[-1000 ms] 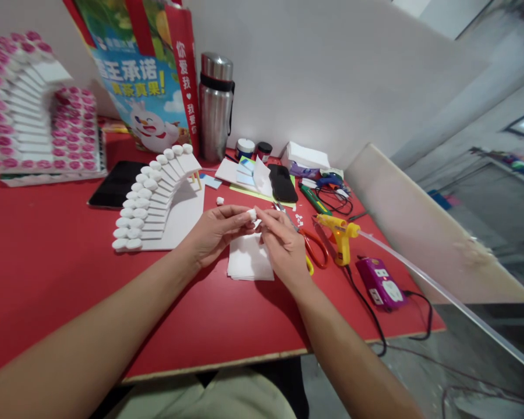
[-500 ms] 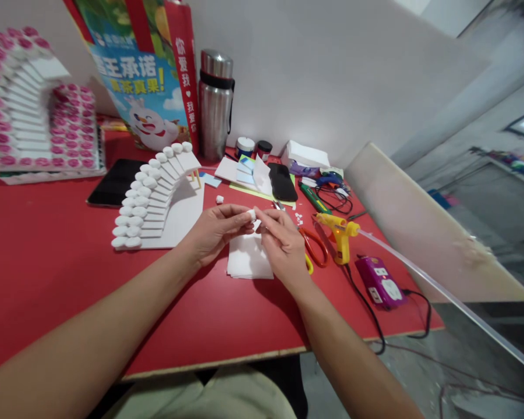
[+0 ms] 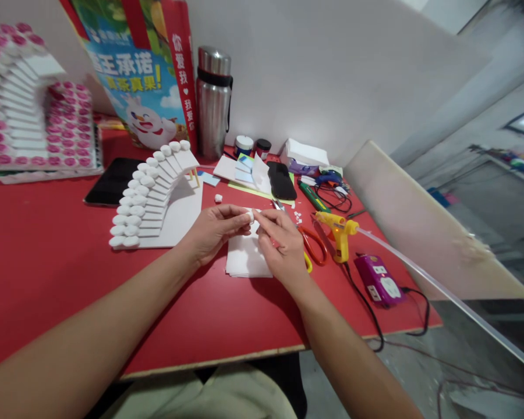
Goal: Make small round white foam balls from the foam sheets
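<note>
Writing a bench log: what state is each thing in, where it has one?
Left hand, pinching a white piece
Right hand, fingertips at that piece
Glue gun, orange light lit
Purple socket, light lit
Flask, upright, capped
White-lidded jar, closed
Black-lidded jar, closed
Phone, flat, dark
Tablet, flat, dark
Red-handled tool, open or shut unclear
White staircase model, standing
Pink-and-white model, standing
</note>
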A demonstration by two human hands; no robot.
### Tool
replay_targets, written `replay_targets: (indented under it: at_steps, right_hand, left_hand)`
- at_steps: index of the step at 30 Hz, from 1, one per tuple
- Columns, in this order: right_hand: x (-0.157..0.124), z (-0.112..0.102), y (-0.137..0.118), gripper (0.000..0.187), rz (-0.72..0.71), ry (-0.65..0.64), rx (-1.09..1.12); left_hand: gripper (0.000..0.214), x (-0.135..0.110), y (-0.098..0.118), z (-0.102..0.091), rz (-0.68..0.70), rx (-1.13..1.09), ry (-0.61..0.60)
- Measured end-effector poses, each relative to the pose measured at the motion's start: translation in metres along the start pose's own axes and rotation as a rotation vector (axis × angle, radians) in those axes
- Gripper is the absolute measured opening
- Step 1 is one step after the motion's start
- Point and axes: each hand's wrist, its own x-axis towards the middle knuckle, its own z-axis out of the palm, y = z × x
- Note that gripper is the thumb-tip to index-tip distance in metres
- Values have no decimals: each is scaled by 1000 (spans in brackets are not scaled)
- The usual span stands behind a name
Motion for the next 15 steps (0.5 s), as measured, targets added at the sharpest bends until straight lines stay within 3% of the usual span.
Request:
replay_targets:
  at_steps: [15]
  right_hand:
    - [-2,1,1,50,-131,-41,-157]
  left_hand:
    - [29,0,-7,-4,82,129,35]
